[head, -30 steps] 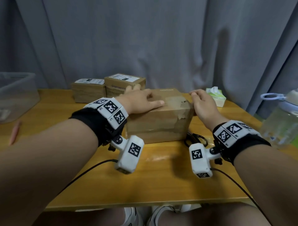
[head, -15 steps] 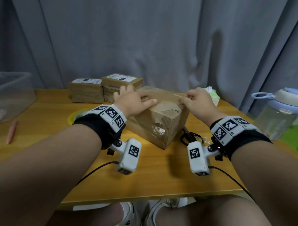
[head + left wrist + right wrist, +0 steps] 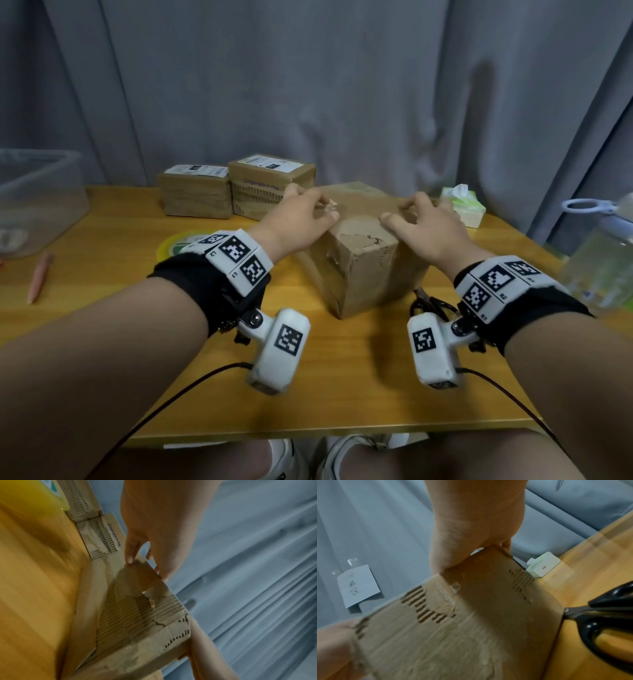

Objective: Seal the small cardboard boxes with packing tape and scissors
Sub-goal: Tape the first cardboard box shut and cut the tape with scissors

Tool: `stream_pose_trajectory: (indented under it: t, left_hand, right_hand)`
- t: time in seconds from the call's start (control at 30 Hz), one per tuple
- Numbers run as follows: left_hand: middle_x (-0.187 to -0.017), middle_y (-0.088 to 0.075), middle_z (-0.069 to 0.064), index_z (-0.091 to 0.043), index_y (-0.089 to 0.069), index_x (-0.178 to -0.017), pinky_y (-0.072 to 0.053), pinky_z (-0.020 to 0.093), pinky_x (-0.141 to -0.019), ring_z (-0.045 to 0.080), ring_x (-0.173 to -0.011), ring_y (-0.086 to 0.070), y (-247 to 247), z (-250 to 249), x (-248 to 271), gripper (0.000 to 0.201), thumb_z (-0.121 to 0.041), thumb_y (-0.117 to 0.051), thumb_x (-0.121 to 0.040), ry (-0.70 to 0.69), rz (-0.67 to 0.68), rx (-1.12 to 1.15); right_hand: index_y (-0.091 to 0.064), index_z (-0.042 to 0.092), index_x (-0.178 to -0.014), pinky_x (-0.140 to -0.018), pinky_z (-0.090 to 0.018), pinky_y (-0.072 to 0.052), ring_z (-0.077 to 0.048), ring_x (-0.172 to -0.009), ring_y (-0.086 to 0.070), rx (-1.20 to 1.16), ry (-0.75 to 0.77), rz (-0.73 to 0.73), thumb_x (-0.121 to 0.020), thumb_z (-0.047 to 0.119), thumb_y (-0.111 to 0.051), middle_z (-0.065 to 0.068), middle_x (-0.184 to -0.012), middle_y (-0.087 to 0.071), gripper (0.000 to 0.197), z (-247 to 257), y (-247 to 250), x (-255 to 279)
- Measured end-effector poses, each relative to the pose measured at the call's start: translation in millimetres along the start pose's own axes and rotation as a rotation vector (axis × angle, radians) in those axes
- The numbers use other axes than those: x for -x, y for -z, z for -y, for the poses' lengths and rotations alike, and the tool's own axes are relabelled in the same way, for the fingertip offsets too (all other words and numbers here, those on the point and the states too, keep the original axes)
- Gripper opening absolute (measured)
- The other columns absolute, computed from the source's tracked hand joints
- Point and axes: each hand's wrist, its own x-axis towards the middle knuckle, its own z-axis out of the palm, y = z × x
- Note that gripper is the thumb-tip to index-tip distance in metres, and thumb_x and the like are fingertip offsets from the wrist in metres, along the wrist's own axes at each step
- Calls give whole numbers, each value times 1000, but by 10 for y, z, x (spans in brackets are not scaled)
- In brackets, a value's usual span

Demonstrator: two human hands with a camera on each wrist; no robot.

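The box (image 3: pixel 359 260) is gripped from both sides at its top. The left hand (image 3: pixel 296 219) is curled over the box's upper left edge, thumb on the near face and fingers (image 3: pixel 130 550) bent over the top. The right hand (image 3: pixel 424 226) is curled over the upper right edge, thumb at the near corner, fingers wrapped across the top; in the right wrist view the thumb is pressed against the box's upper edge.

The box is stood on the table (image 3: pixel 342 383) with one corner turned toward the person. It is worn brown cardboard: the outer paper is torn away in patches, the corrugated ribs are exposed on the near faces, and a small paper flap is curled up beside the left hand's fingers.

Black-handled scissors (image 3: pixel 433 306) are laid just right of the box, the blades reaching to its base. A roll of tape (image 3: pixel 178 245) is seen left of the box, partly hidden by the left wrist. Two labelled boxes (image 3: pixel 236 192) are set side by side behind the box to its left, and a tissue pack (image 3: pixel 462 205) behind it to its right.
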Motion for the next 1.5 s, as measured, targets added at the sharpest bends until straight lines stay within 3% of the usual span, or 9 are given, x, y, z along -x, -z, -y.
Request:
stream_pose_trajectory:
  t: [0.1,0.27,0.43,0.6,0.73,1.0,1.17,1.33,1.5]
  left_hand:
    - [-128,-39,4,-20,-53,-123,-33,16,-94,10,-102,-48,20,117,-24,28,-25,-52,-96,-94,-17,111]
    - [-129,-38,-1,-19,-63,-102,-31,22,-105,6,-121,-37,166,175,-1,20,-9,-47,-97,-246,118,171]
    - [-135,-30,-4,-21,-66,-105,-27,21,-103,6,-126,-30,278,125,-29,23,-16,-44,-98,-287,280,-6]
    - [-132,-27,0,-20,-65,-109,-28,28,-103,13,-118,-33,353,101,-108,26,-26,-41,-99,-295,311,-195]
    - [-122,-29,0,-19,-60,-100,-28,24,-92,11,-105,-36,375,126,-152,21,-26,-41,-98,-325,276,-232]
    - [-110,-57,-2,-17,-57,-109,-52,34,-86,15,-106,-55,345,364,17,30,-33,-32,-103,-77,127,465]
    - [-116,-56,13,-25,-48,-124,-50,43,-88,20,-99,-57,121,342,-57,25,-23,-41,-101,20,-18,544]
    - [-101,-60,4,-20,-48,-99,-49,36,-91,20,-95,-58,-48,392,-153,14,-34,-49,-97,245,-80,649]
    - [-89,-58,-1,-13,-47,-104,-43,22,-67,9,-80,-55,-63,321,-166,22,-33,-53,-96,207,-100,568]
  right_hand:
    - [-44,22,-129,-97,-43,-40,-38,-116,-47,59,14,0,-87,62,-42,-14,-131,-34,58,97,-53,-5]
    - [-41,19,-136,-93,-45,-36,-40,-119,-44,292,-55,38,-94,50,-23,-20,-132,-41,55,403,-137,-17]
    - [-38,14,-136,-99,-45,-31,-37,-124,-35,304,-36,60,-96,41,-21,-19,-134,-34,52,591,-239,-44]
    - [-36,18,-139,-96,-45,-34,-36,-123,-35,347,-58,127,-96,41,-18,-14,-137,-31,52,668,-212,-113]
    - [-36,18,-140,-102,-48,-31,-37,-126,-32,377,-60,133,-96,41,-18,-15,-140,-27,54,729,-215,-127]
    - [-34,24,-143,-101,-53,-30,-38,-135,-23,238,-51,134,-96,36,-20,-11,-150,-23,50,762,-272,-85]
    - [-31,28,-146,-102,-50,-29,-36,-136,-23,210,-27,127,-97,36,-20,-7,-154,-21,52,733,-256,-91]
    - [-27,33,-148,-104,-50,-28,-36,-137,-22,233,-7,146,-97,37,-19,-5,-157,-16,52,714,-262,-109]
    - [-26,33,-149,-105,-50,-27,-36,-138,-21,243,12,144,-97,40,-20,-5,-158,-15,53,705,-261,-107]
